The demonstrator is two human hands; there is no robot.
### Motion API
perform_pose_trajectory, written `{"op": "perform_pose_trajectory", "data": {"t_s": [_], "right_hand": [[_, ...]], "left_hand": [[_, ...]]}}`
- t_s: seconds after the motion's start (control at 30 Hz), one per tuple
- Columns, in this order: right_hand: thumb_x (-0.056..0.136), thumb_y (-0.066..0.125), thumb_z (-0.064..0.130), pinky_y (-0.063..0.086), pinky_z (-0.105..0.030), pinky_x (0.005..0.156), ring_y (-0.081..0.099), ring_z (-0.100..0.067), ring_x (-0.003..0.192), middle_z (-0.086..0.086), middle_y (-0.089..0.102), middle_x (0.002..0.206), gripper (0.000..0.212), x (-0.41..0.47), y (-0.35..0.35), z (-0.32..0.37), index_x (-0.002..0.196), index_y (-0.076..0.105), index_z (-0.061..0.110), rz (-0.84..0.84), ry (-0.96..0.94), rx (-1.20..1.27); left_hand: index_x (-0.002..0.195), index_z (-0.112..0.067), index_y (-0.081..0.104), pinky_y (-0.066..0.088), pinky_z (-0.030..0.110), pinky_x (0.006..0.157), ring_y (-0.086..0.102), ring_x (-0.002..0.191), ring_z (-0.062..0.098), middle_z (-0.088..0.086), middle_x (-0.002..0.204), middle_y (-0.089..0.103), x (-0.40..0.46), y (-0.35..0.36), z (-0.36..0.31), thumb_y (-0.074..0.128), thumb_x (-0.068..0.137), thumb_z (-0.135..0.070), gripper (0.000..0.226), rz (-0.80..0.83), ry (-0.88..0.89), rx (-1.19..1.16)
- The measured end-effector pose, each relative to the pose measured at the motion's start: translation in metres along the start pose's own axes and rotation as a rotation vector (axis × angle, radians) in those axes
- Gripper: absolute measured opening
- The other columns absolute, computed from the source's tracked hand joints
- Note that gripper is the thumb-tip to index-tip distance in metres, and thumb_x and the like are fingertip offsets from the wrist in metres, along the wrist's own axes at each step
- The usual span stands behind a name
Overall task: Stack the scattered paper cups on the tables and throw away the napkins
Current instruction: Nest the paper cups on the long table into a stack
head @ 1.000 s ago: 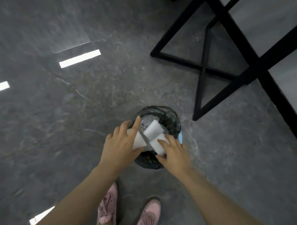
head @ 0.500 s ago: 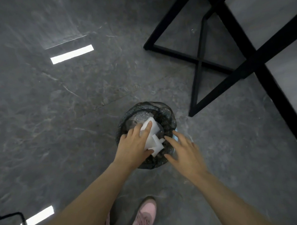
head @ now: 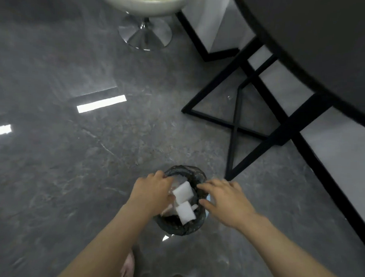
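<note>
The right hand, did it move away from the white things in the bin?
Yes. The right hand gripped a white piece over the trash bin earlier; now it is open, off to the bin's right rim, and the white pieces lie inside.

A white swivel chair [head: 141, 2] with a green seat stands on a chrome round base [head: 145, 34] on the dark grey marbled floor [head: 52, 165]. Right of the chair, black crossed legs [head: 236, 119] carry a dark surface [head: 325, 50]. Bright light strips [head: 101, 103] reflect on the floor left of those legs.
</note>
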State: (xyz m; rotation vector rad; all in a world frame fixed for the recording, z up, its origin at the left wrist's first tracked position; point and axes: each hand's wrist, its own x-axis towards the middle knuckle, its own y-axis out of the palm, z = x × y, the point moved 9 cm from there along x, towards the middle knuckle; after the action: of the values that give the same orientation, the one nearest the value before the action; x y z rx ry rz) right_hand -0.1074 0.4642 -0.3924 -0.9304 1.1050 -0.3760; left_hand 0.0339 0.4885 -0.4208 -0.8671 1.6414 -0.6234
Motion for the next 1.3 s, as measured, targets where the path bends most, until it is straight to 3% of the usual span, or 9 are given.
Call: {"op": "perform_pose_trajectory", "data": {"t_s": [0.13, 0.23, 0.33, 0.47, 0.57, 0.63, 0.93, 1.3], "right_hand": [[0.095, 0.046, 0.046, 0.026, -0.039, 0.102, 0.038, -0.022, 0.13, 0.001, 0.044, 0.139, 0.046, -0.043, -0.076, 0.044, 0.139, 0.042, 0.033, 0.199, -0.124, -0.123], [0.094, 0.046, 0.048, 0.032, -0.042, 0.098, 0.046, -0.027, 0.123, -0.004, 0.05, 0.131, 0.043, -0.081, -0.152, 0.079, 0.132, 0.049, 0.028, 0.243, -0.188, -0.229], [0.096, 0.046, 0.043, 0.032, -0.04, 0.102, 0.043, -0.025, 0.13, -0.004, 0.043, 0.143, 0.045, -0.121, -0.251, 0.122, 0.139, 0.043, 0.029, 0.131, -0.23, -0.324], [0.094, 0.05, 0.043, 0.033, -0.036, 0.1, 0.046, -0.021, 0.128, 0.0, 0.045, 0.141, 0.048, -0.173, -0.388, 0.191, 0.14, 0.042, 0.031, -0.145, -0.272, -0.411], [0.093, 0.051, 0.045, 0.038, -0.035, 0.098, 0.047, -0.022, 0.127, 0.001, 0.048, 0.14, 0.049, -0.206, -0.462, 0.252, 0.139, 0.044, 0.03, -0.254, -0.325, -0.459], [0.092, 0.053, 0.046, 0.04, -0.033, 0.094, 0.049, -0.023, 0.124, 0.0, 0.051, 0.139, 0.049, -0.221, -0.496, 0.294, 0.137, 0.046, 0.031, -0.262, -0.356, -0.454], [0.093, 0.052, 0.048, 0.036, -0.032, 0.101, 0.049, -0.019, 0.124, 0.004, 0.054, 0.136, 0.047, -0.261, -0.569, 0.471, 0.133, 0.053, 0.025, -0.283, -0.472, -0.511], [0.09, 0.054, 0.053, 0.035, -0.032, 0.101, 0.045, -0.02, 0.129, 0.003, 0.045, 0.145, 0.058, -0.171, -0.59, 0.559, 0.143, 0.041, 0.031, -0.19, -0.444, -0.407]], "left_hand": [[0.136, -0.022, 0.045, 0.042, 0.041, 0.094, 0.05, 0.12, 0.028, 0.007, 0.131, 0.047, -0.07, -0.095, -0.001, 0.045, 0.096, -0.047, 0.047, 0.027, -0.033, 0.037], [0.132, -0.018, 0.049, 0.042, 0.041, 0.097, 0.051, 0.12, 0.029, 0.008, 0.131, 0.05, -0.131, -0.182, -0.006, 0.046, 0.095, -0.046, 0.046, -0.028, -0.05, 0.034], [0.129, -0.021, 0.052, 0.043, 0.039, 0.096, 0.053, 0.12, 0.026, 0.005, 0.131, 0.053, -0.201, -0.283, 0.0, 0.047, 0.093, -0.047, 0.045, -0.174, -0.097, 0.017], [0.138, -0.026, 0.045, 0.04, 0.036, 0.098, 0.047, 0.128, 0.023, 0.001, 0.139, 0.047, -0.307, -0.406, 0.021, 0.046, 0.092, -0.056, 0.054, -0.399, -0.171, 0.042], [0.14, -0.029, 0.043, 0.041, 0.036, 0.098, 0.046, 0.129, 0.02, -0.001, 0.142, 0.045, -0.382, -0.464, 0.048, 0.045, 0.092, -0.058, 0.055, -0.488, -0.242, 0.043], [0.143, -0.03, 0.04, 0.04, 0.037, 0.101, 0.043, 0.132, 0.019, -0.002, 0.146, 0.042, -0.426, -0.488, 0.072, 0.045, 0.093, -0.058, 0.058, -0.506, -0.288, 0.04], [0.147, -0.026, 0.036, 0.037, 0.037, 0.106, 0.042, 0.134, 0.021, 0.001, 0.147, 0.043, -0.569, -0.539, 0.195, 0.052, 0.091, -0.056, 0.066, -0.538, -0.492, -0.039], [0.148, -0.03, 0.032, 0.034, 0.038, 0.108, 0.038, 0.136, 0.021, -0.001, 0.148, 0.041, -0.555, -0.564, 0.323, 0.051, 0.091, -0.057, 0.065, -0.482, -0.531, -0.094]]}}
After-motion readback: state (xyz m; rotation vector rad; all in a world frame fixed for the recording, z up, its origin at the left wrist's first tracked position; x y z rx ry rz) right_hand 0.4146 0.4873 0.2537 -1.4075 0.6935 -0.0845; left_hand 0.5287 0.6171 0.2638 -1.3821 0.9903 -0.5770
